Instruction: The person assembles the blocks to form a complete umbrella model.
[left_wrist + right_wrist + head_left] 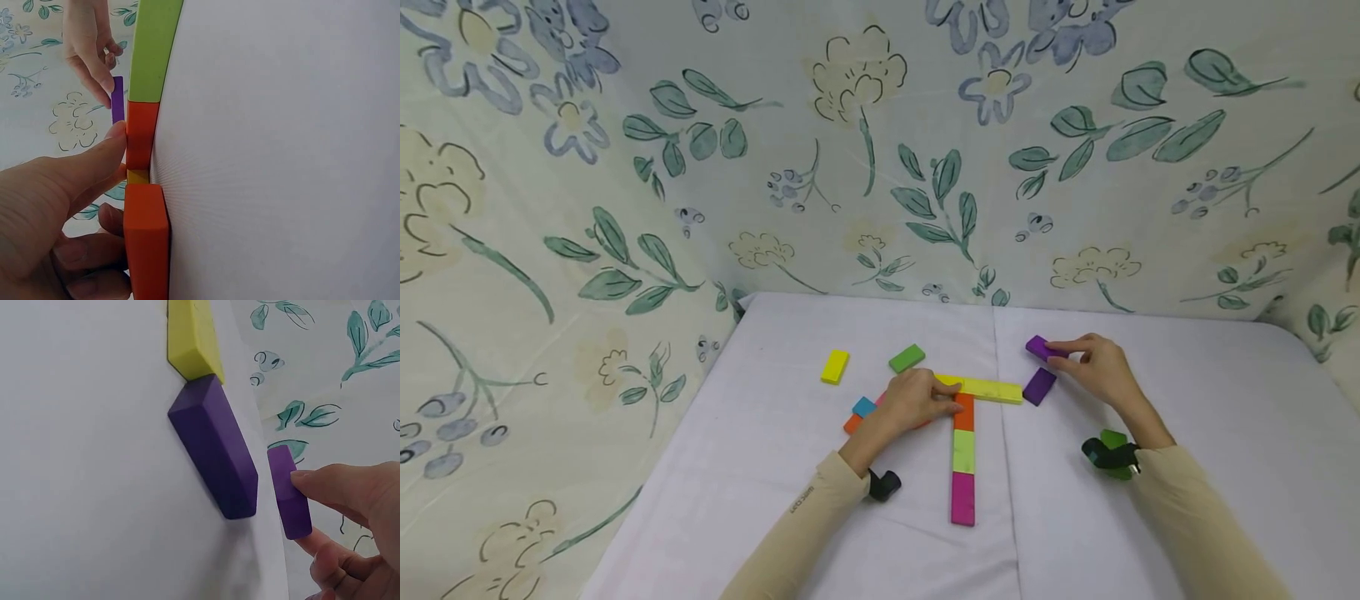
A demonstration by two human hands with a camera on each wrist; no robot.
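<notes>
My right hand (1097,367) pinches a purple block (289,494) between thumb and fingers. Below it a second purple block (1040,387) lies at an angle, its corner at the right end of the yellow row (1000,391). Down from that row runs a column of an orange block (964,412), a lime block (964,452) and a magenta block (963,498). With thumb and index fingertips, my left hand (913,402) touches the column's top where orange meets yellow; its other fingers are bent. Near them, a loose orange block (147,244) is close to the left wrist camera.
Left of the row lie a yellow block (835,367) and a green block (907,358). A blue block (863,407) and another orange block (852,424) are partly behind my left hand. Green blocks (1114,437) show under my right wrist. Flowered cloth (865,167) hangs behind the white table (737,467).
</notes>
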